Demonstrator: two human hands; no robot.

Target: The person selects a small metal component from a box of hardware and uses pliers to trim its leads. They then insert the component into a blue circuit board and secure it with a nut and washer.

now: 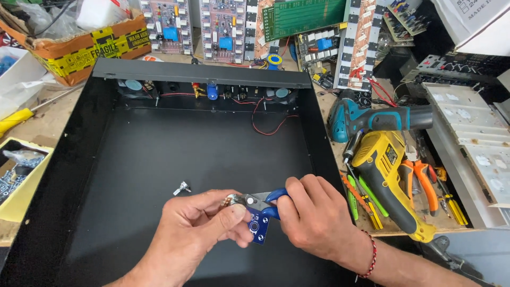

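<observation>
My left hand point(204, 226) pinches a small blue circuit board point(258, 227) with a metal-shafted part at its top. My right hand point(313, 215) grips blue-handled pliers point(261, 202), whose jaws close on that metal part just above my left thumb. Both hands hover over the front of a large open black metal chassis point(58, 180). A small loose metal part point(181, 187) lies on the chassis floor just left of my hands. Along the chassis's back wall sit two small fans, connectors and thin red wires point(268, 125).
Right of the chassis lie a teal cordless drill point(372, 118), a yellow drill point(385, 165), orange-handled pliers point(425, 183) and several screwdrivers. Circuit boards point(223, 26) stand at the back. A cardboard box point(79, 45) and a yellow tray of screws point(16, 178) are at the left.
</observation>
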